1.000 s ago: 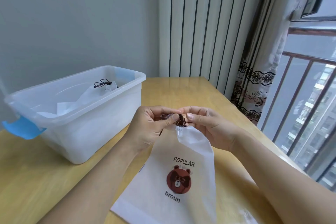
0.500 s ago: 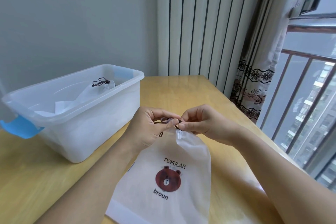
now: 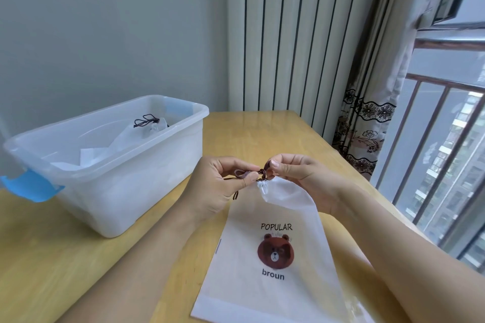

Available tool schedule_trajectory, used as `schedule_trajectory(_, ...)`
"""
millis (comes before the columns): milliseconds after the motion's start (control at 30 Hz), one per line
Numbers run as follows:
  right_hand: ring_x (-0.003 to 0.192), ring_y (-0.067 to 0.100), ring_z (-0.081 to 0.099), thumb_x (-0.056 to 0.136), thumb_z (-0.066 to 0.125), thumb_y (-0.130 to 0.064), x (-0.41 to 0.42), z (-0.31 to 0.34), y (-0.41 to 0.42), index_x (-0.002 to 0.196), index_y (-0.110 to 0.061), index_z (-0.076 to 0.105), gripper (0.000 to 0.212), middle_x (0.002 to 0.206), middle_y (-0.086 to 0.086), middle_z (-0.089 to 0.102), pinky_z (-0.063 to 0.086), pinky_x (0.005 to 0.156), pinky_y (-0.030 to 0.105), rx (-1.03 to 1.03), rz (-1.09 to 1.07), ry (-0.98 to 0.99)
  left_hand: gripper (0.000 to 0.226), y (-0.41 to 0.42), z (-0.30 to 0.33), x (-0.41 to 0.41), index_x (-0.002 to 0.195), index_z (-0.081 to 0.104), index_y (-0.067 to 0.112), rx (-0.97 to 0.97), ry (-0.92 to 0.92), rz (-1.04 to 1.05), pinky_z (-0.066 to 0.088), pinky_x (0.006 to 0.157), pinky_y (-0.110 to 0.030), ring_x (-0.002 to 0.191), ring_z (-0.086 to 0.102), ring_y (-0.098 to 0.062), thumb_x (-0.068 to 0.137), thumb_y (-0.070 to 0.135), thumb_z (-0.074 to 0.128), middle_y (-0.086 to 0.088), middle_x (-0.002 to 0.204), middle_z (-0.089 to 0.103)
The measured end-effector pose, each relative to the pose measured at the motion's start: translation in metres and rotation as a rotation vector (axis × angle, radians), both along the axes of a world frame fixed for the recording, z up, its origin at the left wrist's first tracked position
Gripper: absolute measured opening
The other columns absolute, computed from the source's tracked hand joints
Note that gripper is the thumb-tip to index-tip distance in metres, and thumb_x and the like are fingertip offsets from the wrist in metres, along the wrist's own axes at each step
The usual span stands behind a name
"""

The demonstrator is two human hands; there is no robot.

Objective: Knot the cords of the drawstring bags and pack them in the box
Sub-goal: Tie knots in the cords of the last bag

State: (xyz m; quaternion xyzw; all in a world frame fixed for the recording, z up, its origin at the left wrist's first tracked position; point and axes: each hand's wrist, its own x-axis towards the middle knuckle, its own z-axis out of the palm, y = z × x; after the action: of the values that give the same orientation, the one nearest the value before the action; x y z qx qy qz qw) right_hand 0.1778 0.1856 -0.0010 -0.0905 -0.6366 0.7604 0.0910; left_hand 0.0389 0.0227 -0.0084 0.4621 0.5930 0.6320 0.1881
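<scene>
A white drawstring bag [image 3: 273, 270] with a brown bear print lies flat on the wooden table [image 3: 78, 257], its mouth gathered tight. Its dark brown cord [image 3: 246, 173] stretches between my hands just above the gathered mouth. My left hand [image 3: 217, 186] pinches a loop of the cord between thumb and forefinger. My right hand [image 3: 296, 173] pinches the other part of the cord at the knot. To the left stands a clear plastic box [image 3: 126, 178] with another white bag [image 3: 147, 128] inside, its cord tied.
The box has blue latches, one at its near left corner [image 3: 29, 187]. A radiator and a patterned curtain [image 3: 367, 123] stand behind the table. The table's right edge runs beside a railed window [image 3: 433, 165].
My hands have drawn slightly apart, pulling the cord out sideways. A loop now shows in my left fingers.
</scene>
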Motion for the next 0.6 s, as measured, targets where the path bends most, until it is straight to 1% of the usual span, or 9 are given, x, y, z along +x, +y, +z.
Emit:
schedule_trajectory(33, 0.074, 0.020, 0.065, 0.093, 0.066, -0.020, -0.001, 0.001, -0.002, 0.088, -0.008, 0.068, 0.013, 0.090, 0.011, 0.067, 0.054, 0.068, 0.026, -0.016, -0.016, -0.005, 0.019, 0.000, 0.000, 0.001, 0.082, 0.081, 0.020, -0.004, -0.003, 0.010, 0.055, 0.077, -0.023, 0.072, 0.065, -0.009, 0.081, 0.002, 0.079, -0.001, 0.075, 0.075)
schedule_trajectory(100, 0.077, 0.021, 0.064, 0.092, 0.070, -0.023, -0.003, 0.002, -0.004, 0.090, -0.008, 0.066, 0.016, 0.093, 0.012, 0.064, 0.054, 0.070, 0.028, -0.055, -0.008, -0.001, 0.016, 0.001, -0.001, 0.002, 0.083, 0.081, 0.019, -0.008, -0.015, 0.035, 0.055, 0.075, -0.026, 0.072, 0.064, -0.009, 0.082, 0.004, 0.079, -0.001, 0.075, 0.074)
schedule_trajectory(167, 0.081, 0.023, 0.064, 0.092, 0.069, -0.027, -0.003, 0.003, -0.004, 0.092, -0.007, 0.065, 0.020, 0.095, 0.013, 0.062, 0.054, 0.074, 0.030, -0.069, 0.015, 0.008, 0.017, 0.002, -0.001, 0.004, 0.089, 0.081, 0.022, -0.014, -0.017, 0.055, 0.052, 0.069, -0.022, 0.074, 0.065, -0.009, 0.083, 0.006, 0.078, -0.003, 0.079, 0.075)
schedule_trajectory(233, 0.081, 0.023, 0.064, 0.097, 0.065, -0.027, -0.003, 0.002, -0.003, 0.093, -0.007, 0.067, 0.020, 0.094, 0.012, 0.066, 0.054, 0.074, 0.029, -0.041, 0.035, 0.017, 0.019, 0.002, -0.001, 0.006, 0.093, 0.080, 0.023, -0.019, 0.010, 0.049, 0.051, 0.072, -0.016, 0.078, 0.068, -0.010, 0.086, 0.006, 0.076, -0.001, 0.084, 0.077)
schedule_trajectory(300, 0.078, 0.021, 0.064, 0.098, 0.061, -0.026, -0.002, 0.002, -0.003, 0.094, -0.005, 0.069, 0.023, 0.091, 0.012, 0.068, 0.053, 0.071, 0.027, 0.011, 0.039, 0.002, 0.019, 0.001, 0.000, 0.009, 0.091, 0.081, 0.022, -0.038, 0.072, 0.040, 0.052, 0.074, -0.015, 0.080, 0.070, -0.009, 0.088, 0.005, 0.073, 0.002, 0.084, 0.078)
schedule_trajectory(400, 0.071, 0.019, 0.062, 0.092, 0.064, -0.025, -0.002, 0.001, -0.001, 0.101, 0.004, 0.064, 0.030, 0.089, 0.015, 0.064, 0.050, 0.064, 0.024, 0.152, 0.004, -0.044, 0.017, 0.001, 0.000, 0.011, 0.086, 0.079, 0.018, -0.049, 0.085, 0.056, 0.044, 0.058, -0.009, 0.064, 0.063, 0.000, 0.090, 0.005, 0.070, 0.010, 0.072, 0.073)
schedule_trajectory(433, 0.068, 0.018, 0.061, 0.090, 0.066, -0.024, -0.003, 0.001, 0.000, 0.100, 0.004, 0.063, 0.030, 0.088, 0.015, 0.063, 0.049, 0.062, 0.024, 0.195, -0.018, -0.054, 0.016, 0.001, 0.000, 0.010, 0.086, 0.079, 0.016, -0.045, 0.076, 0.065, 0.041, 0.056, -0.008, 0.060, 0.059, 0.002, 0.090, 0.004, 0.069, 0.011, 0.069, 0.071)
schedule_trajectory(500, 0.066, 0.018, 0.060, 0.087, 0.068, -0.023, -0.004, 0.000, 0.001, 0.091, -0.002, 0.065, 0.022, 0.085, 0.015, 0.063, 0.048, 0.059, 0.024, 0.249, -0.056, -0.038, 0.015, 0.001, 0.000, 0.009, 0.085, 0.078, 0.014, -0.038, 0.069, 0.076, 0.039, 0.054, -0.008, 0.056, 0.056, 0.002, 0.090, 0.004, 0.069, 0.011, 0.067, 0.068)
schedule_trajectory(600, 0.075, 0.022, 0.061, 0.087, 0.071, -0.018, -0.006, -0.003, 0.003, 0.089, -0.005, 0.068, 0.013, 0.087, 0.013, 0.068, 0.050, 0.067, 0.026, 0.281, -0.101, 0.029, 0.014, 0.001, 0.000, 0.008, 0.085, 0.078, 0.013, -0.037, 0.068, 0.072, 0.039, 0.053, -0.008, 0.053, 0.053, 0.003, 0.091, 0.004, 0.068, 0.012, 0.065, 0.066)
